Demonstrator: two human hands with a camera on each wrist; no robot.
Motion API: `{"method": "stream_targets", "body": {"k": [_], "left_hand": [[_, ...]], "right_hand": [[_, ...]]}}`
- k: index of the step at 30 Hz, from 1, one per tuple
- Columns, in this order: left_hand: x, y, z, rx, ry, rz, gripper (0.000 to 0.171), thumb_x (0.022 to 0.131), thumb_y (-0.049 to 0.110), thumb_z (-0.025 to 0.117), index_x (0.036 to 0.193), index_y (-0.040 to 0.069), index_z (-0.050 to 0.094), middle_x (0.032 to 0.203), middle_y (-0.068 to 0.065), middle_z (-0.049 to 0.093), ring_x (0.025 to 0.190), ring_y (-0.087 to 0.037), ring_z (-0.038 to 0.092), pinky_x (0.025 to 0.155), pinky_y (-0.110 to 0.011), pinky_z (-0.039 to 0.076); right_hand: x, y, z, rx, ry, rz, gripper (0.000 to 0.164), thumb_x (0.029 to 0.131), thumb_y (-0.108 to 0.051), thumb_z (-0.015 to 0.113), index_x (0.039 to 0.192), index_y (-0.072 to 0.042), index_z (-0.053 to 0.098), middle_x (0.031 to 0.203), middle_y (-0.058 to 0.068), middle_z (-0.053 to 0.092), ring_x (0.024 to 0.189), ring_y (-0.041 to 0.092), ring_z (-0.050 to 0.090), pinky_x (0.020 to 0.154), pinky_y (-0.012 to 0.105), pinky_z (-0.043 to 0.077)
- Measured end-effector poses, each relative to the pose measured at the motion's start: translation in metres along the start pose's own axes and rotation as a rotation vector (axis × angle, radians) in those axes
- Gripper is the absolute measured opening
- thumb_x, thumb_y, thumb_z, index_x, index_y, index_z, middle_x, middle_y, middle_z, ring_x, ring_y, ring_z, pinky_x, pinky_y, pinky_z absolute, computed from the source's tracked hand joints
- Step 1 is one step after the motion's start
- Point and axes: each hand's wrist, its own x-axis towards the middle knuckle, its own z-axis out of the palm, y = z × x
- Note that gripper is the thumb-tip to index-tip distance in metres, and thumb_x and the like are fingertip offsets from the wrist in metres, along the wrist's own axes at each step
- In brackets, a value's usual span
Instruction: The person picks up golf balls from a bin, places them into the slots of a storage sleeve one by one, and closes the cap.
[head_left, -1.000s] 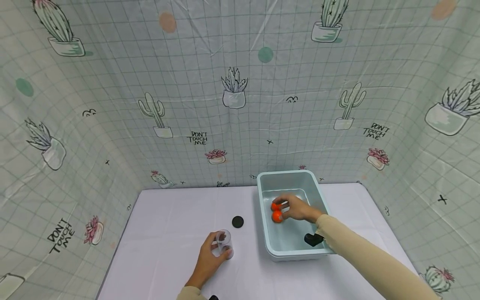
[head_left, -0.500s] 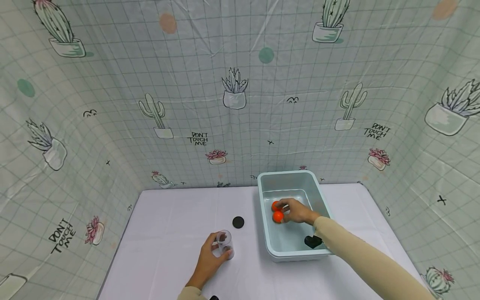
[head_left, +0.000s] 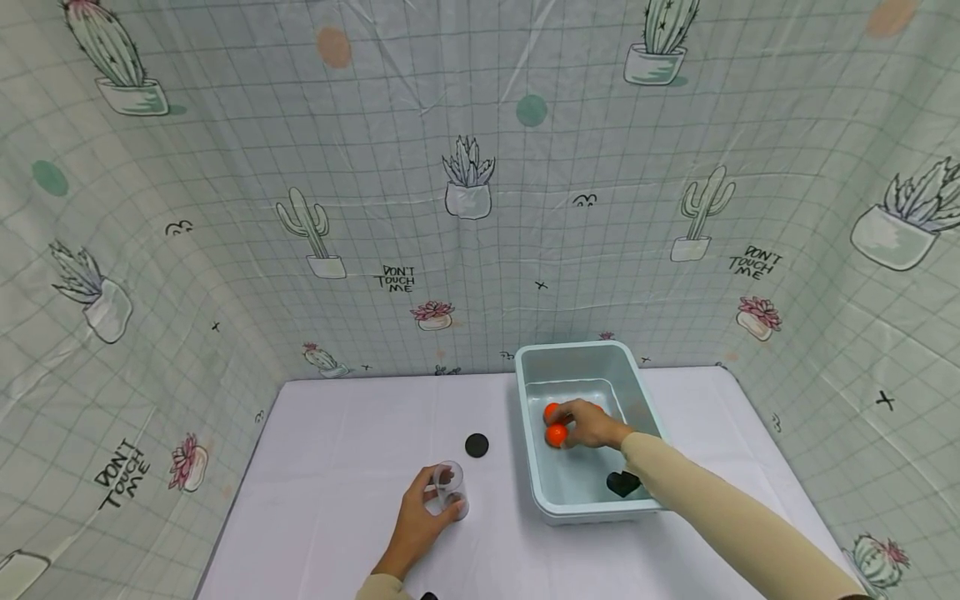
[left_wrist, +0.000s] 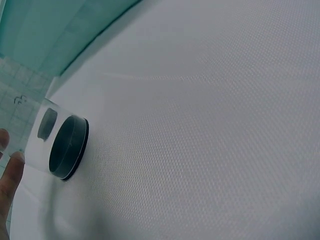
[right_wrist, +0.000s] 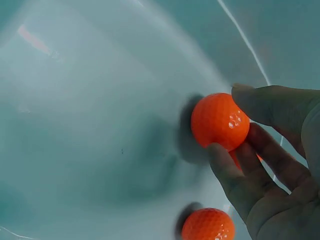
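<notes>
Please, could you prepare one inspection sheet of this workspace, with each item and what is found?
Surface: pale table, textured in the left wrist view.
Job's things: clear container; black disc lying apart from it; blue-grey bin holding orange balls, including a near ball, another ball, and one partly hidden behind fingers.
Clutter: black piece beside the right sleeve; its nature is unclear.
Hands: left hand grips the container; right hand has its fingers around the near ball.
Cables: nothing seen.
Surroundings: cactus-print cloth behind the table and at both sides.
</notes>
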Motion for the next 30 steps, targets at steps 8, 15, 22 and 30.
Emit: {"method": "stream_targets", "body": {"k": [8,15,22,30], "left_hand": [[0.0,0.001,0.0,0.0,-0.016,-0.066,0.055,0.073,0.011,0.078,0.12,0.021,0.052,0.116,0.002,0.057,0.11,-0.015,0.05,0.094,-0.033,0.045],[0.0,-0.001,0.0,-0.006,-0.023,-0.051,0.055,0.074,0.011,0.078,0.122,0.016,0.051,0.117,-0.001,0.056,0.11,-0.017,0.05,0.094,-0.034,0.045],[0.0,0.001,0.001,0.002,-0.003,-0.047,0.056,0.072,0.011,0.079,0.121,0.017,0.052,0.115,0.003,0.057,0.109,-0.018,0.051,0.092,-0.032,0.046],[0.0,0.01,0.0,-0.028,-0.005,-0.05,0.054,0.072,0.001,0.076,0.121,0.006,0.052,0.116,-0.012,0.057,0.109,-0.031,0.051,0.092,-0.044,0.045]], "right_hand": [[-0.001,-0.006,0.002,-0.042,-0.036,-0.066,0.038,0.066,0.01,0.074,0.102,0.0,0.066,0.101,0.009,0.064,0.093,0.025,0.057,0.087,0.043,0.048],[0.0,-0.004,0.007,-0.076,-0.086,-0.069,0.031,0.068,0.01,0.073,0.097,-0.001,0.068,0.094,0.004,0.064,0.086,0.021,0.057,0.081,0.037,0.051],[-0.002,-0.01,0.01,-0.082,-0.123,0.022,0.032,0.068,0.011,0.073,0.094,-0.008,0.069,0.088,0.0,0.062,0.082,0.02,0.054,0.077,0.036,0.051],[-0.007,-0.015,0.008,-0.084,-0.167,0.011,0.032,0.066,0.009,0.076,0.092,-0.006,0.068,0.087,0.003,0.061,0.079,0.021,0.053,0.071,0.035,0.051]]}}
